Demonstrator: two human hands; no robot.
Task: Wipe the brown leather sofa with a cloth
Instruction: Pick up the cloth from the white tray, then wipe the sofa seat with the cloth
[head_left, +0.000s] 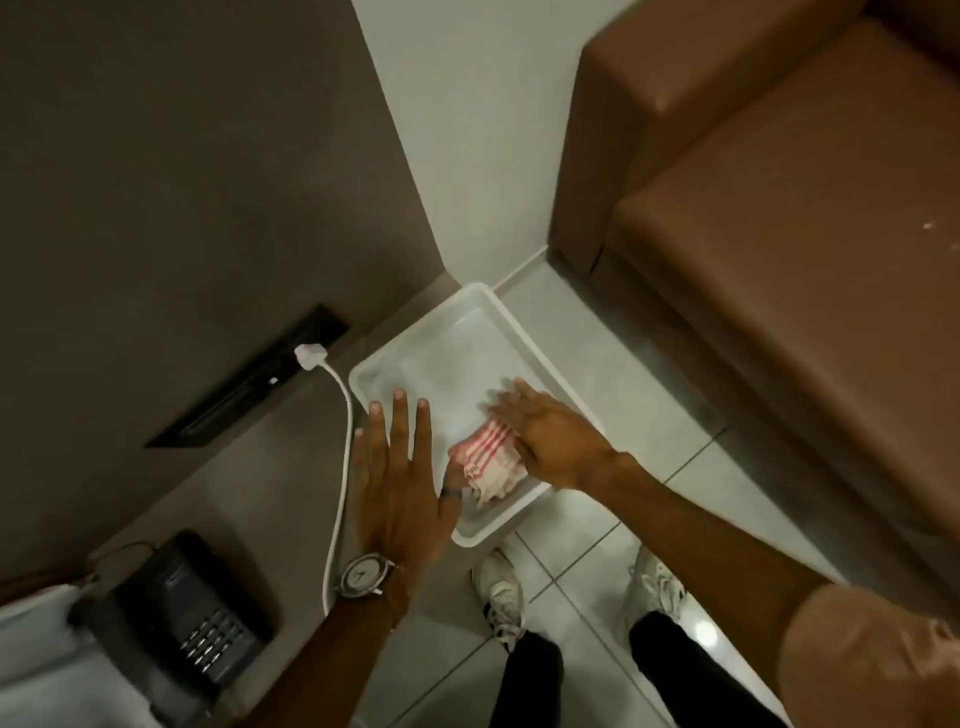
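A white cloth with red stripes lies crumpled in the near corner of a white plastic tray on the tiled floor. My right hand reaches over the tray with fingers spread, its palm edge resting against the cloth. Fingers extended and apart, my left hand hovers over the tray's left rim, with its thumb near the cloth and a wristwatch on the wrist. The brown leather sofa fills the right side, with a few pale specks on its seat.
A white plug and cable run down from a dark wall socket strip left of the tray. A black desk phone sits at the lower left. My white shoes stand on the tiles just below the tray.
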